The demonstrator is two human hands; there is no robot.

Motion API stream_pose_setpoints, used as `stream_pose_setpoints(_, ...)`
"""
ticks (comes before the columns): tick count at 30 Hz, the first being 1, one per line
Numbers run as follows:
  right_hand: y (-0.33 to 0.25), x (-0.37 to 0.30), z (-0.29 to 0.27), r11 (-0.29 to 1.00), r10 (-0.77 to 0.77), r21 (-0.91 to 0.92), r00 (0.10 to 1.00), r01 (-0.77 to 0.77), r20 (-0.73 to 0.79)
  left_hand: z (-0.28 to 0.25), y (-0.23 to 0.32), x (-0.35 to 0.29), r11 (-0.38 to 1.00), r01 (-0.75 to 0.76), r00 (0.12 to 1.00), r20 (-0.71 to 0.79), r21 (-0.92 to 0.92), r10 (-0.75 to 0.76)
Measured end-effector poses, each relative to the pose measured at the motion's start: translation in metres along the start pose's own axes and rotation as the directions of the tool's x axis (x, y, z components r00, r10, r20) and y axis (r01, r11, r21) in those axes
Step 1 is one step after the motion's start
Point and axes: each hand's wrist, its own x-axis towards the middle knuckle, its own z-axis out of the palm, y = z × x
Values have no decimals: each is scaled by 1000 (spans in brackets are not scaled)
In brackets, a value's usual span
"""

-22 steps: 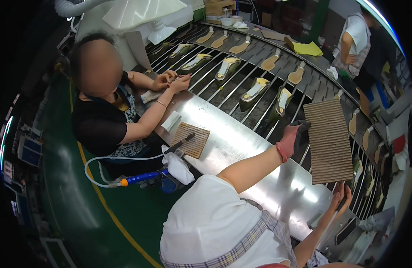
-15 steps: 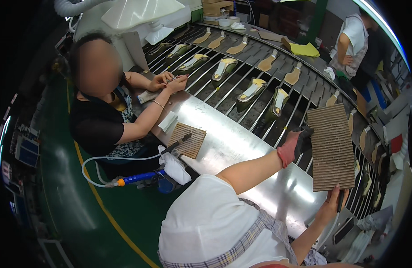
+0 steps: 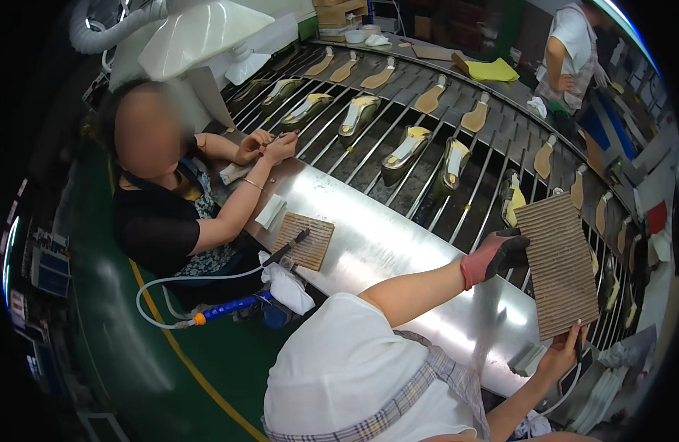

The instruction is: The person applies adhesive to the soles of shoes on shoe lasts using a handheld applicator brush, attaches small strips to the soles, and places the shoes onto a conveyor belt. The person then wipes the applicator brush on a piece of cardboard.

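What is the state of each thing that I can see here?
Corrugated board: raised, tilted.
Left hand: gloved, holding the board's left edge.
Right hand: bare, holding its lower edge.
Second corrugated board: lying flat.
Black-handled tool: resting on it.
Shoe lasts: bottoms up.
Insoles: laid apart.

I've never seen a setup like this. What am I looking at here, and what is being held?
There's no robot: a wide fisheye camera on a person's head looks down at that person's own hands, so straight edges look bent. The left hand, in a pink and black glove, holds the left edge of a ribbed board. The bare right hand holds its lower edge, along with a dark handle. On the metal table, a second ribbed board has a dark tool across it, near a co-worker. Beyond are rails with shoe-shaped pieces, then flat soles.
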Motion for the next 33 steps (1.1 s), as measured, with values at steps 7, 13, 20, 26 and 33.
stream_pose_setpoints(7, -4, -11, 0, 999, -31, -16, 999, 31, 12, -15, -7, -1, 981, 126, 991, -56, 146, -119)
stream_pose_setpoints(13, -31, -20, -5, 987, -105, -138, 982, 83, -160, -11, -18, 11, 892, 286, 957, -51, 350, -287)
stream_pose_setpoints(20, -43, -20, -57, 966, -137, -246, 964, 79, -229, 5, -33, 23, 631, 262, 902, 48, 730, -430)
stream_pose_setpoints(26, -22, -17, -133, 969, -92, -248, 938, 7, -333, -42, -32, 29, -67, -308, 948, 301, 949, -101)
stream_pose_setpoints(33, -23, 21, -121, -46, -676, -651, 456, 758, 579, -80, -51, 13, -575, -433, 899, 377, 694, -221)
